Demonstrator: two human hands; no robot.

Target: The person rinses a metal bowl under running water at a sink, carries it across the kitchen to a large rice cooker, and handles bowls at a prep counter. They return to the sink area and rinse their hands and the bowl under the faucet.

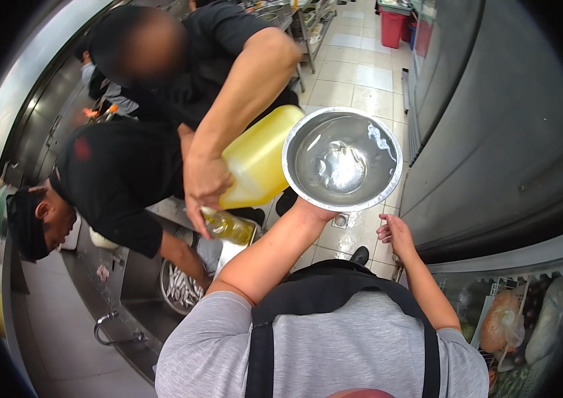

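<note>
My left hand (316,210) holds a round metal bowl (297,167) from beneath, most of its fingers hidden under the bowl. Inside, the bowl is shiny, with rippled reflections like clear liquid. My right hand (395,235) is at the right, below the bowl and apart from it, with nothing in it and its fingers apart. Just left of the bowl, a co-worker's hand (205,182) is at a large yellow jug (265,156). A bottle of yellowish liquid (230,227) is below that hand, beside my left forearm.
Another person in black (119,179) bends over the sink counter (102,265), one arm reaching to a bowl of small fish (181,288). A curved faucet (106,328) is near. On the right are a steel fridge (494,146) and bagged food (503,318). A red bin (391,28) stands down the tiled aisle.
</note>
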